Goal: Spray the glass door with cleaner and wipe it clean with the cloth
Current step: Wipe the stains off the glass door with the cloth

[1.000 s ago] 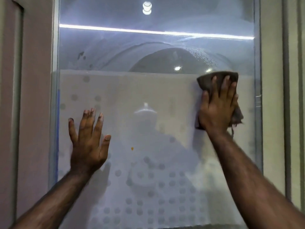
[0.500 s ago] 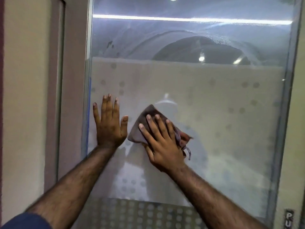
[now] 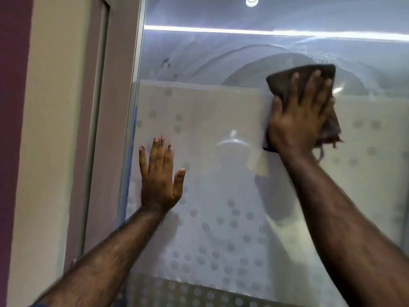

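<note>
1. Head view puts the glass door (image 3: 221, 173) upright across most of the picture, its face toward the person and its long axis apparently vertical, though top and bottom edges are cut off; its left edge meets the frame (image 3: 97, 129).
2. A dark cloth (image 3: 287, 78) lies flat against the pane at upper right, straddling the line where the frosted, dotted band begins. It hangs longer than wide, with a loose tail trailing at lower right.
3. The right hand (image 3: 296, 114) presses the cloth to the glass, fingers spread and pointing up, palm flat over the fabric rather than clenched round it.
4. The left hand (image 3: 159, 176) is empty, fingers extended and close together, palm flat on the glass near the left edge, likely bracing.
5. Progress, as a judgement: no spray bottle is visible, so spraying seems done and wiping is under way. Curved hazy streaks (image 3: 221, 54) and dark specks (image 3: 164, 63) in the clear upper glass suggest that area needs more passes.
</note>
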